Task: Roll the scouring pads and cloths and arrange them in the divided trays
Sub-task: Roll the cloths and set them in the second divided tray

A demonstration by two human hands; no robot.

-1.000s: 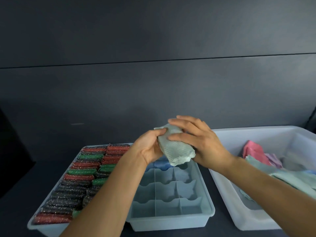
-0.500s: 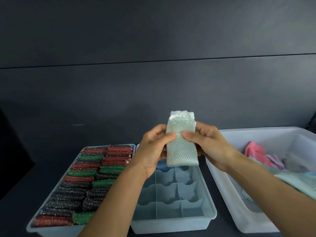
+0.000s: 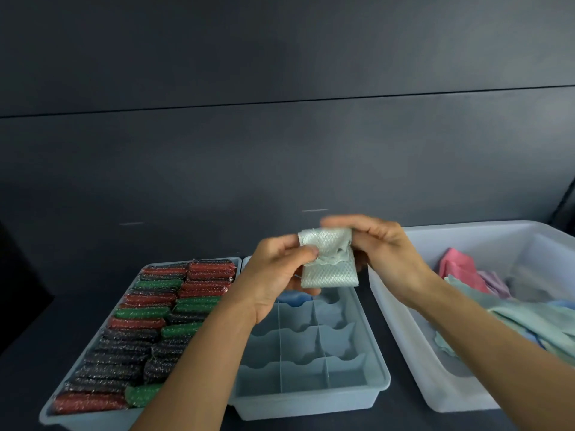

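Far left, the pad tray point(image 3: 93, 421) is packed w/ rolled scouring pads point(image 3: 140, 331) in red, green and black. They lie crosswise in two columns, tight side by side, prob. so each roll is wedged by its neighbours and can't uncurl. Next, the left hand point(image 3: 273, 275) pinches the left edge of a whitish mesh cloth point(image 3: 329, 269) btwn thumb and curled fingers, which I read as keeping the part-made roll from springing open. The cloth is in the air, touching nothing but the hands, above the far end of the divided tray point(image 3: 311, 405). Its top is folded down over the lower part, so it is not yet a full roll by my read. Holding it over the tray keeps the drop into a compartment short, I'd say. Most compartments that show are bare. One blue roll point(image 3: 294, 297) sits in a far-left cell, partly hidden by the hand. The right hand point(image 3: 385, 253) closes its fingers over the cloth's top-right side. Its fingertips are motion-blurred, so exact contact is unclear. Right of it, a big pale bin point(image 3: 466, 227) holds loose cloths point(image 3: 529, 318), pink, lilac and pale green, unrolled. That is prob. the supply, in easy reach of that hand. All three containers stand side by side on a dark matte tabletop point(image 3: 31, 353). Behind is a plain dark panelled wall point(image 3: 280, 135) w/ one horizontal seam, and the light is dim.
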